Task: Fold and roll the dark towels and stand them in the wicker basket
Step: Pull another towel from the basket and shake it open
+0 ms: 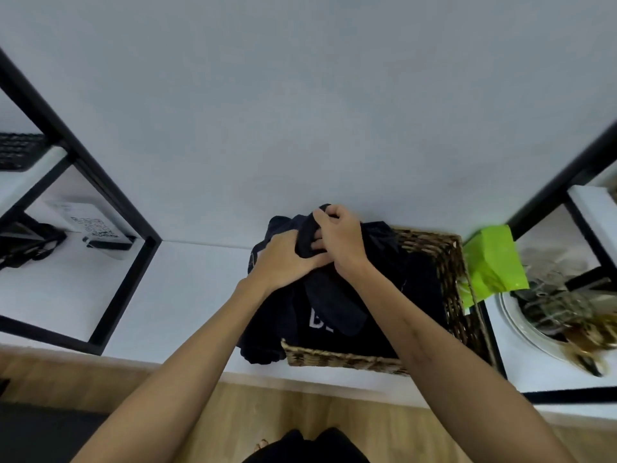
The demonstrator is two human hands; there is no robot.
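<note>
Head view: both hands, left (283, 259) and right (337, 238), fingers curled, grip dark towel (309, 242) upright over wicker basket (447, 262).

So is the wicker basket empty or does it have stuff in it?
Not empty: dark cloth fills the wicker basket and spills over its left edge.
</note>
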